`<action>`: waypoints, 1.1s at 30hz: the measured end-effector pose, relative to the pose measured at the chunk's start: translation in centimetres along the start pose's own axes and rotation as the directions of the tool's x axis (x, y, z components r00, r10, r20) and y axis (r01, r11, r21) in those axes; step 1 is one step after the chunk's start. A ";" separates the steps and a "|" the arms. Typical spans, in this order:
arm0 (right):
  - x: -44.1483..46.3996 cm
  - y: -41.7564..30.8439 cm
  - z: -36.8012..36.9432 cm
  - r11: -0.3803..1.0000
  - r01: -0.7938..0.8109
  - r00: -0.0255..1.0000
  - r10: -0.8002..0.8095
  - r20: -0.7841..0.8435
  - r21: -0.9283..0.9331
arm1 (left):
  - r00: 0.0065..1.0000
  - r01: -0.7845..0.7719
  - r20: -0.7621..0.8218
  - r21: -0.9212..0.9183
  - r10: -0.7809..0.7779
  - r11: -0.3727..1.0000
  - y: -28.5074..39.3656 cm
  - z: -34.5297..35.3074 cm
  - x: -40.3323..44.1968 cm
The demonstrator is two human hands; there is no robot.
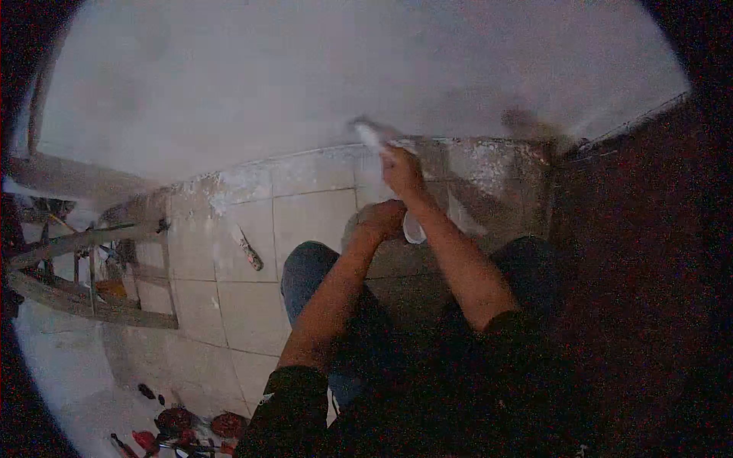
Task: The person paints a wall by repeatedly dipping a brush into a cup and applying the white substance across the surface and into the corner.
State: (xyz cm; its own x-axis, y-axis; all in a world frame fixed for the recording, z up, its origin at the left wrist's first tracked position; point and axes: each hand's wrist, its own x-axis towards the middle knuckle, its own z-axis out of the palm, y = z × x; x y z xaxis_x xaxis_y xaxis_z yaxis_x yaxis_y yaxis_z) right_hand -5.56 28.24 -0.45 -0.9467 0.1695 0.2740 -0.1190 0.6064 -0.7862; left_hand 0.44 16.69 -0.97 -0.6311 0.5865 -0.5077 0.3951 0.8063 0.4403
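Observation:
My right hand (pixel 402 174) is closed round a pale, blurred tool (pixel 370 137), which is held up against the lower part of the white wall (pixel 229 84). Just below and to the left of it, my left hand (pixel 384 219) is closed on a white container (pixel 414 229), only partly visible between my forearms. On the tiled floor (pixel 317 217), left of my knees, lies a putty knife (pixel 250 254) with a patterned or stained handle. White residue marks the floor along the foot of the wall.
A wooden ladder or frame (pixel 99 305) stands at the left. Red and dark tools (pixel 175 424) lie on the floor at the lower left. My bent knees (pixel 309 267) are on both sides of my arms. A dark surface (pixel 634 267) fills the right side.

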 end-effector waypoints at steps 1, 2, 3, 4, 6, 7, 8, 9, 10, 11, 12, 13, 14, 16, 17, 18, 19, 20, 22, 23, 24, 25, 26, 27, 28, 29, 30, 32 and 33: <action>0.1 -0.6 0.9 0.992 0.096 0.986 -0.106 0.130 0.082 | 1.000 0.000 0.006 0.013 0.000 1.000 -0.4 0.2 -0.1; 0.2 -1.1 1.5 0.992 0.097 0.986 -0.107 0.124 0.084 | 1.000 0.001 0.016 0.028 -0.001 1.000 -0.8 0.2 -0.2; 0.4 -1.8 1.7 0.992 0.076 0.995 -0.082 0.063 0.100 | 1.000 0.002 0.020 0.026 -0.002 1.000 -0.8 -0.1 -0.8; 0.7 -2.4 1.4 0.992 0.057 0.998 -0.057 0.002 0.114 | 1.000 0.002 0.030 0.026 -0.003 1.000 -0.4 -0.8 -1.3; 2.5 -1.6 -2.1 0.997 0.070 0.997 -0.071 0.017 0.026 | 0.999 -0.022 -0.035 -0.043 0.020 0.999 1.2 -3.1 -2.7; 3.0 -0.9 -4.1 0.998 -0.022 0.999 0.025 0.048 -0.056 | 0.995 -0.048 -0.094 -0.110 0.037 0.993 1.7 -3.9 -3.4; 3.4 -0.4 -6.1 0.984 -0.113 0.990 0.124 0.069 -0.140 | 0.993 -0.069 -0.099 -0.102 0.059 0.992 1.4 -3.7 -3.0; 3.8 0.1 -8.2 0.975 -0.091 0.992 0.106 0.067 -0.202 | 0.990 -0.111 -0.099 -0.089 0.102 0.990 0.4 -2.7 -1.7; 4.3 0.4 -10.2 0.973 -0.088 0.994 0.099 0.045 -0.215 | 0.984 -0.153 -0.101 -0.077 0.145 0.985 -0.3 -2.1 -0.6; 4.8 0.5 -12.0 0.948 -0.032 0.998 0.048 0.045 -0.317 | 0.979 -0.174 -0.116 -0.069 0.165 0.982 -0.4 -2.1 0.1; 5.4 0.8 -13.9 0.909 0.023 0.999 -0.001 0.051 -0.417 | 0.976 -0.184 -0.130 -0.063 0.174 0.981 -0.3 -2.1 0.7; 6.2 2.1 -15.9 0.902 0.025 0.999 -0.011 0.034 -0.430 | 0.973 -0.195 -0.141 -0.057 0.185 0.979 -0.3 -2.1 1.2; 7.2 4.0 -18.0 0.916 0.107 0.993 -0.121 -0.012 -0.386 | 0.967 -0.216 -0.150 -0.048 0.207 0.975 -0.4 -1.8 2.1; 8.8 0.6 -22.8 0.810 0.126 0.990 -0.142 0.017 -0.573 | 0.969 -0.245 -0.042 -0.032 0.244 0.969 0.1 -2.1 4.0; 9.3 -5.7 -26.7 0.645 0.070 0.997 -0.030 0.066 -0.761 | 0.963 -0.267 -0.055 -0.024 0.265 0.963 0.6 -2.6 4.3; 9.7 -8.2 -29.9 0.581 0.153 0.986 -0.147 0.081 -0.800 | 0.963 -0.264 -0.060 -0.044 0.261 0.964 1.2 -3.0 4.1; 9.9 -9.6 -33.1 0.505 0.228 0.960 -0.258 0.107 -0.832 | 0.965 -0.258 -0.062 -0.067 0.254 0.964 1.6 -3.2 3.9; 10.6 -10.9 -35.5 0.422 0.244 0.911 -0.409 0.057 -0.873 | 0.967 -0.251 -0.063 -0.089 0.246 0.964 1.7 -3.3 3.6; 12.6 -13.4 -40.4 0.346 0.226 0.772 -0.633 -0.049 -0.911 | 0.973 -0.230 -0.065 -0.137 0.223 0.964 2.0 -3.6 2.7; 13.2 -15.2 -42.6 0.363 0.208 0.699 -0.705 -0.121 -0.908 | 0.971 -0.238 -0.073 -0.133 0.230 0.962 0.3 -1.7 4.6; 13.2 -19.1 -43.9 0.401 0.118 0.664 -0.712 -0.229 -0.908 | 0.961 -0.269 -0.086 -0.068 0.263 0.961 -2.4 1.1 7.9; 13.1 -22.0 -44.7 0.444 0.028 0.620 -0.711 -0.333 -0.896 | 0.951 -0.296 -0.093 -0.002 0.294 0.955 -3.8 2.6 9.9; 13.4 -22.4 -45.2 0.441 0.024 0.618 -0.712 -0.334 -0.897 | 0.950 -0.301 -0.093 0.001 0.299 0.954 -2.5 1.2 8.4; 14.3 -22.6 -45.8 0.413 0.056 0.533 -0.782 -0.323 -0.909 | 0.982 -0.189 0.003 0.035 0.189 0.981 -0.2 -1.1 5.2; 14.6 -22.8 -46.1 0.379 0.084 0.439 -0.844 -0.307 -0.922 | 0.993 -0.081 0.092 0.082 0.073 0.993 1.3 -2.7 3.4; 14.7 -21.6 -45.7 0.332 -0.030 0.557 -0.778 -0.292 -0.943 | 0.993 -0.088 0.089 0.085 0.080 0.993 0.6 -2.0 4.3; 14.1 -19.9 -44.7 0.342 -0.003 0.657 -0.707 -0.260 -0.940 | 0.974 -0.226 0.024 0.019 0.225 0.974 -1.0 -0.7 5.9; 12.3 -15.2 -41.2 0.382 0.031 0.809 -0.552 -0.201 -0.924 | 0.926 -0.374 -0.078 -0.032 0.370 0.927 -2.6 0.9 7.4; 11.6 -12.6 -39.4 0.408 0.040 0.865 -0.471 -0.173 -0.912 | 0.938 -0.343 -0.067 -0.025 0.340 0.939 -2.6 0.8 7.4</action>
State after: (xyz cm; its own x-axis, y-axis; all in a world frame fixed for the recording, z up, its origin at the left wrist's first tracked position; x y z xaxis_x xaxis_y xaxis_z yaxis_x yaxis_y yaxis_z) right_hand -3.25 53.18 34.52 -0.7107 -0.0049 0.7035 0.1870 0.9627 0.1956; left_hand -4.77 18.98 -6.47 -0.5023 0.8192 -0.2766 0.5703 0.5543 0.6062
